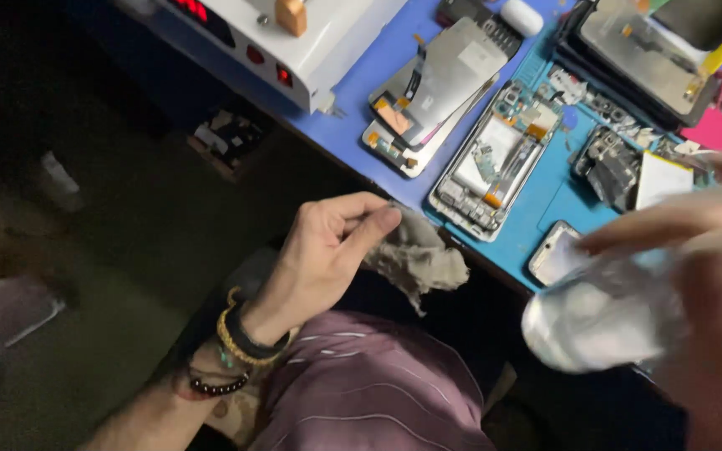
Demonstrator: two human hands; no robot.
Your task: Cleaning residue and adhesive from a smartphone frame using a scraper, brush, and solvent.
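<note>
A person's left hand (pixel 327 250) pinches a crumpled grey cloth (pixel 415 255) just off the blue worktop (pixel 353 117) edge. The right hand (pixel 695 276), blurred, wraps a clear bottle (pixel 603 313), tilted clothward, beside an opened phone (pixel 495 163).

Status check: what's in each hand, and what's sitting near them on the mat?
Left hand pinching grey cloth. Right hand, blurred, around clear bottle. Opened phone frame on blue mat just beyond; nothing between the hands.
</note>
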